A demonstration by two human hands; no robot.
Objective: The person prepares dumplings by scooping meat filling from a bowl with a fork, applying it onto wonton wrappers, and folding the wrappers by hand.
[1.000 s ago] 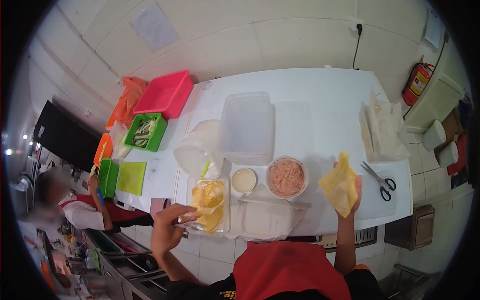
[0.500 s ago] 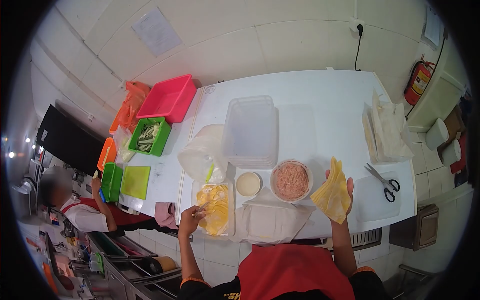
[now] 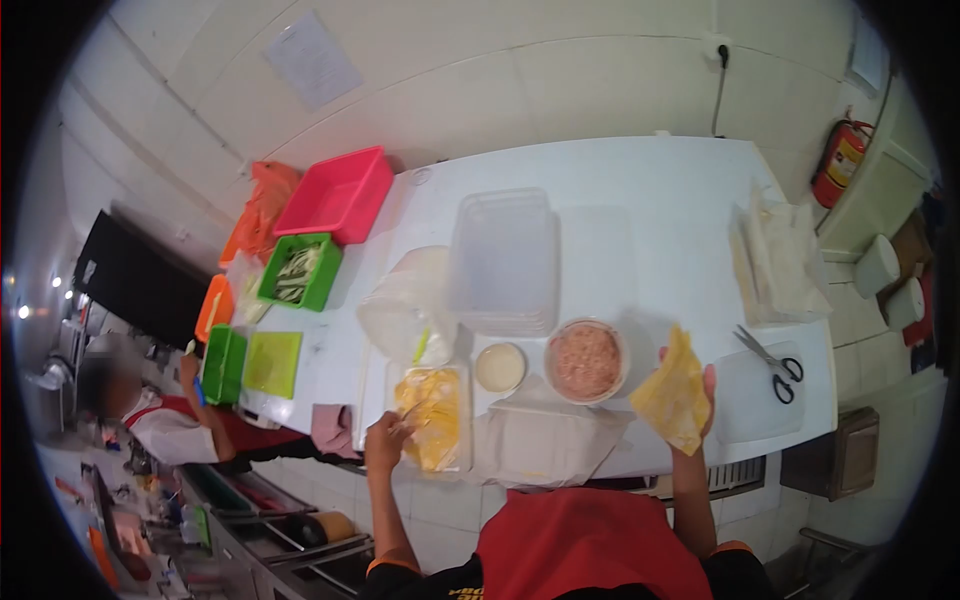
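Professional-looking kitchen: raw minced meat (image 3: 586, 360), cut vegetables (image 3: 297, 274), 2 red aprons (image 3: 580, 540)

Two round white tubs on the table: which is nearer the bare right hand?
The larger round white tub, holding pink mince. The smaller round white tub, holding pale contents, sits left of it, farther from the right hand.

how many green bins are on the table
2: one green bin with cut vegetables in it, beside the pink bin; the second green bin beside the lime board.
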